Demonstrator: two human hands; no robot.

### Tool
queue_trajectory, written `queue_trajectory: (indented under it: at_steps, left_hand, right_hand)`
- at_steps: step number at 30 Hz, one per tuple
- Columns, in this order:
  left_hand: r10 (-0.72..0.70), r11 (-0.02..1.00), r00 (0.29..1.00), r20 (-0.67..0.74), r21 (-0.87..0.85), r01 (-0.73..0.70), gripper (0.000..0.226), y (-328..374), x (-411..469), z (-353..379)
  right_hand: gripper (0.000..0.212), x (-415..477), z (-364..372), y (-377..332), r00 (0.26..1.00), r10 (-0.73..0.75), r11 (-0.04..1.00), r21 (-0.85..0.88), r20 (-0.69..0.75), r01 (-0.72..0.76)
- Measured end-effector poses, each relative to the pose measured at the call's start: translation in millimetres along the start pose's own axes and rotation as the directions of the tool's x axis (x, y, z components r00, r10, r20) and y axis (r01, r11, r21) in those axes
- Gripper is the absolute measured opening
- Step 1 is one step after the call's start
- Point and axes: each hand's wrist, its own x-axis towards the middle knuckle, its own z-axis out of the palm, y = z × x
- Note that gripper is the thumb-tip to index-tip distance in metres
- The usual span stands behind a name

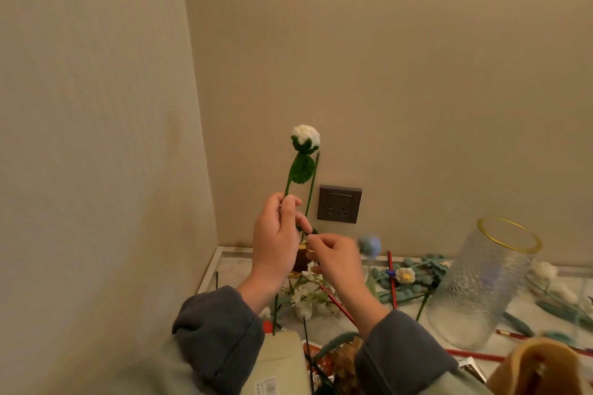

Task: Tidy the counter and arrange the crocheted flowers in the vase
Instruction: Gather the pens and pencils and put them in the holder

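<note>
My left hand (276, 234) grips the green stem of a white crocheted rosebud (305, 137), holding it upright in front of the wall. A second thin green stem (311, 189) rises beside it. Just to the right, my right hand (337, 258) pinches something small near the lower stems; what it is I cannot tell. The clear textured glass vase (481, 282) with a gold rim stands empty on the counter at the right. Crocheted flowers lie on the counter: a blue bud (369, 245), a yellow-centred white flower (405, 275), teal leafy stems (426, 269) and white buds (545, 271).
A grey wall socket (339, 204) sits behind the hands. Small white blossoms (308, 293) and red sticks (391, 279) clutter the marble counter (231, 269). A brown bag (542, 369) and a snack wrapper (324, 365) lie at the near edge. The walls form a corner at the left.
</note>
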Motion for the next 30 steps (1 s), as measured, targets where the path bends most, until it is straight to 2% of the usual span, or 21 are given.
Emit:
queue_trajectory:
  at_steps: [3, 6, 9, 14, 17, 21, 25, 30]
  left_hand:
    - [-0.006, 0.999, 1.000, 0.027, -0.034, 0.007, 0.021, 8.8, -3.5, 0.8]
    - [-0.028, 1.000, 0.998, 0.054, 0.015, 0.028, 0.020, 11.2, -7.5, 2.8]
    - [-0.041, 0.998, 0.998, 0.057, 0.044, 0.039, 0.020, 12.4, -11.4, 5.4]
    - [-0.027, 0.999, 0.998, 0.054, -0.019, 0.028, 0.025, 26.9, -12.6, 15.5]
    - [-0.022, 0.998, 0.997, 0.069, -0.060, 0.026, 0.023, 41.6, -7.5, 27.3]
    - [-0.011, 0.988, 0.993, 0.121, -0.154, 0.030, 0.020, 68.2, 3.3, 47.5]
    - [0.006, 0.979, 0.986, 0.168, -0.204, 0.029, 0.017, 97.1, 11.7, 76.7]
    - [0.034, 0.977, 0.974, 0.224, -0.215, 0.015, 0.018, 133.1, 14.3, 128.2]
  right_hand:
    - [0.015, -7.3, -3.6, -2.7, 1.000, 0.003, 0.999, 0.039, -0.006, -0.003]
    - [0.017, -17.1, -7.5, -8.2, 1.000, 0.005, 0.996, 0.093, -0.010, -0.004]
    - [0.010, -27.4, -14.7, -15.9, 1.000, -0.015, 0.985, 0.170, -0.028, 0.019]
    - [0.025, -41.6, -38.6, -33.7, 0.993, -0.093, 0.987, 0.122, -0.080, 0.102]
    - [0.039, -46.4, -59.6, -55.1, 0.992, -0.120, 0.967, 0.224, -0.036, 0.125]
    - [0.027, -45.5, -99.9, -93.3, 0.986, -0.164, 0.917, 0.364, -0.026, 0.162]
    - [0.018, -43.9, -148.9, -122.7, 0.981, -0.180, 0.936, 0.294, -0.069, 0.193]
    - [0.016, -40.5, -212.5, -133.2, 0.964, -0.234, 0.945, 0.201, -0.129, 0.257]
